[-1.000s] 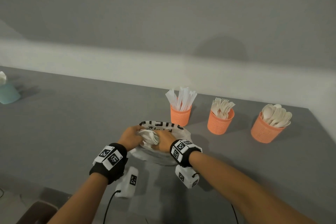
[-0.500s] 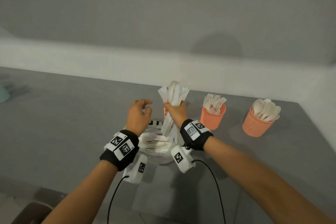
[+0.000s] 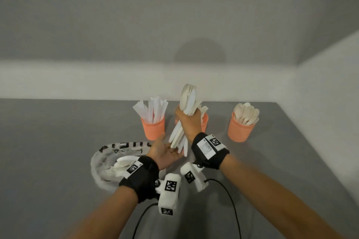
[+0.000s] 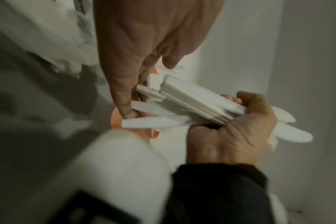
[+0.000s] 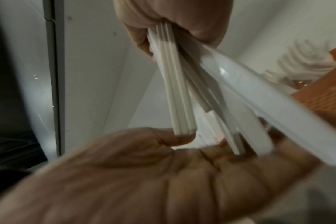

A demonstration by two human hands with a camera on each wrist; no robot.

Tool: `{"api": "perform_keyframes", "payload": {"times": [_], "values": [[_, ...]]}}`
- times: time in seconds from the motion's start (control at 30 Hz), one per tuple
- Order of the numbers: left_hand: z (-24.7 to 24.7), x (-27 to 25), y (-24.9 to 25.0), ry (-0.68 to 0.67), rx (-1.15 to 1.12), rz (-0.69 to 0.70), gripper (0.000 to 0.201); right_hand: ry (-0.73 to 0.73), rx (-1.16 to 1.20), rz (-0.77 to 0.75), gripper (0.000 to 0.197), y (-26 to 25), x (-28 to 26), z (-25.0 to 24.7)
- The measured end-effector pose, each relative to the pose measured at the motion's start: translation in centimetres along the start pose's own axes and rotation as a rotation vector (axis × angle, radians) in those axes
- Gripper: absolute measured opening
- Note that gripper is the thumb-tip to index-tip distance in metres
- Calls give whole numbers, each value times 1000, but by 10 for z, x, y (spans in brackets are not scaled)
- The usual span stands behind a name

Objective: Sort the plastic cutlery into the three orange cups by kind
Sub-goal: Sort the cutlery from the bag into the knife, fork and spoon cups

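- Three cups are standing in a row on the table: knife cup left, fork cup middle, spoon cup right.
- The bag is lying before the knife cup.

The place looked like a bare recording or test room rather than a lived-in home: a plain grey worktop stood in a corner of blank, undecorated grey-and-white walls. Both forearms wore black wristbands with printed square marker tags, and white camera units with black cables hung under the wrists, behind the fingers. Beyond the fingers stood three matching orange cups of white plastic cutlery, and a crumpled white bag lay to their left, a spare, staged layout.
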State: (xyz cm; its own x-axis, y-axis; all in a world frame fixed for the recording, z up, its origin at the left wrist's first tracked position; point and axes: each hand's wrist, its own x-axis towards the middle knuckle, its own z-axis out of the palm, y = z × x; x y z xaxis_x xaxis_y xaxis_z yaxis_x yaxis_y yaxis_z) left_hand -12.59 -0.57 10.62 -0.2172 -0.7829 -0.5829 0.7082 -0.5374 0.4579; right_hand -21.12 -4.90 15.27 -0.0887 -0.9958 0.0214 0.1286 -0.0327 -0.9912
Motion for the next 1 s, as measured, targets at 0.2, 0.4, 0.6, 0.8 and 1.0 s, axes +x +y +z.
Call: {"api": "perform_keyframes", "payload": {"times": [0.2,0.4,0.6,0.8,1.0], "values": [[26,16,-15,-53,217,-108,57,176,99,19,19,9,15,-27],[38,38,-28,-112,83,-117,43,189,196,-57,15,2,21,-41],[56,47,-19,-81,116,-58,37,150,81,30,18,22,21,-53],[59,47,-30,-29,508,-5,37,126,6,138,20,32,26,-61],[60,42,-9,-112,840,238,19,117,-229,111,22,47,30,-72]]}}
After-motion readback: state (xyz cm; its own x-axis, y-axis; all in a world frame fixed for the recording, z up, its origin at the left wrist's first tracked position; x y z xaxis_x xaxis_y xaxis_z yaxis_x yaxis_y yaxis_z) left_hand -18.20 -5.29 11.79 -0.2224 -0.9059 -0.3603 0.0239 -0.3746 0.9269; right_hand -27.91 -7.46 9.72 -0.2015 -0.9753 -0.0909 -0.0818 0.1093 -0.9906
